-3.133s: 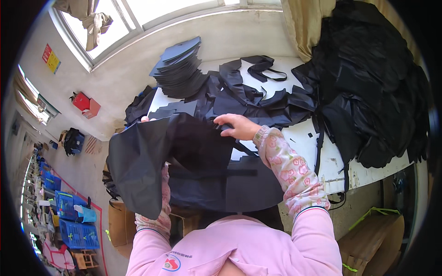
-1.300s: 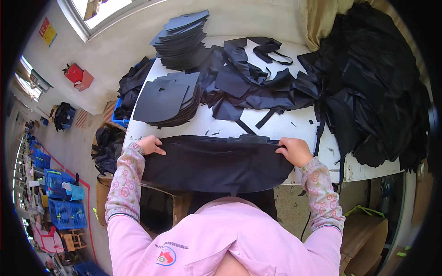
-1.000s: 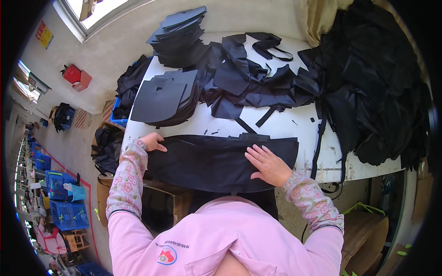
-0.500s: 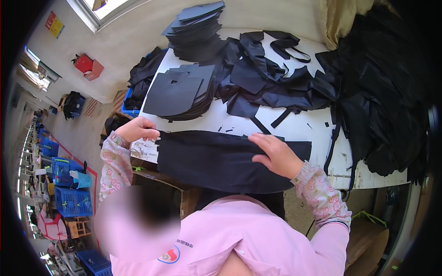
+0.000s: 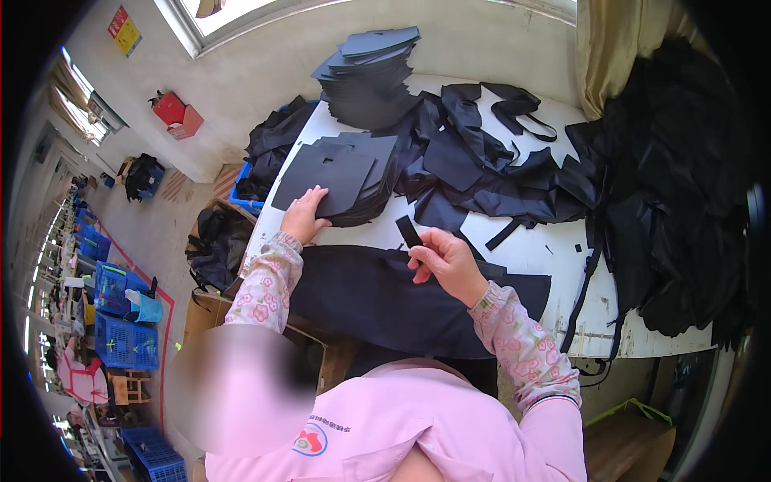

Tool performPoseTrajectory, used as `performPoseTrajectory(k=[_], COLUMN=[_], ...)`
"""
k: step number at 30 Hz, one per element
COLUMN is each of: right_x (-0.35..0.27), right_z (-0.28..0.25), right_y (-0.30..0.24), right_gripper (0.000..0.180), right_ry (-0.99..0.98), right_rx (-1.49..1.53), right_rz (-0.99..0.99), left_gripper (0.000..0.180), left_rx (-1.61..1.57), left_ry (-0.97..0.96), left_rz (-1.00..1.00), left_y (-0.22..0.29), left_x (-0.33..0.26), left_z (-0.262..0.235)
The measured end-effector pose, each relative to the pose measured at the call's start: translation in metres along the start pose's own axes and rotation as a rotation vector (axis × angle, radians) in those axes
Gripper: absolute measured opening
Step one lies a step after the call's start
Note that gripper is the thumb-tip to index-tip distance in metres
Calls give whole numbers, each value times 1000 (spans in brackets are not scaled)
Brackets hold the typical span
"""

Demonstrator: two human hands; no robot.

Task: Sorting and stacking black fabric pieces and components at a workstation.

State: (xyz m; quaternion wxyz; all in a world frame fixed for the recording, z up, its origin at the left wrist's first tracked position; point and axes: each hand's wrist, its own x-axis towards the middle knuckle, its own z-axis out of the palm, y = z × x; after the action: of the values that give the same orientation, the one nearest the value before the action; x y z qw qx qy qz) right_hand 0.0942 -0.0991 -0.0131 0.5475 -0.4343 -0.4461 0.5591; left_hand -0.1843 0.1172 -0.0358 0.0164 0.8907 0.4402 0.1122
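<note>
Bright daylight from the window [image 5: 233,12]; edges bend, corners black.

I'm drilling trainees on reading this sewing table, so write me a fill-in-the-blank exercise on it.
1. The right hand pinches a small black ____.
2. The left hand rests on a stack of flat black ____.
3. The wide black cloth hangs over the table's ____ edge, closest to the person.
4. The person's sleeves are pink with a ____ pattern.

Missing words: strip; panels; near; flower

Blue crates [image 5: 120,317] on the floor, red box [image 5: 177,112] by the wall.
</note>
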Motion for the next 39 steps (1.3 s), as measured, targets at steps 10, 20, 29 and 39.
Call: performPoseTrajectory(k=[10,20,29,39], right_x=[20,28,20,-8], right_z=[-1,-4,-26,-30], right_y=[4,-7,16,-45], right_gripper=[17,15,11,30], right_ry=[240,374,158,-450], right_rx=[-382,-473,-184,125], right_rz=[-125,-357,-381,233], left_gripper=[31,24,75,29], left_rx=[-444,-744,-1025,-451], left_ry=[325,139,-414,314], left_rz=[12,183,488,618], left_y=[40,121,135,180], left_x=[-4,-76,-60,-42], left_z=[-60,-109,-114,-60])
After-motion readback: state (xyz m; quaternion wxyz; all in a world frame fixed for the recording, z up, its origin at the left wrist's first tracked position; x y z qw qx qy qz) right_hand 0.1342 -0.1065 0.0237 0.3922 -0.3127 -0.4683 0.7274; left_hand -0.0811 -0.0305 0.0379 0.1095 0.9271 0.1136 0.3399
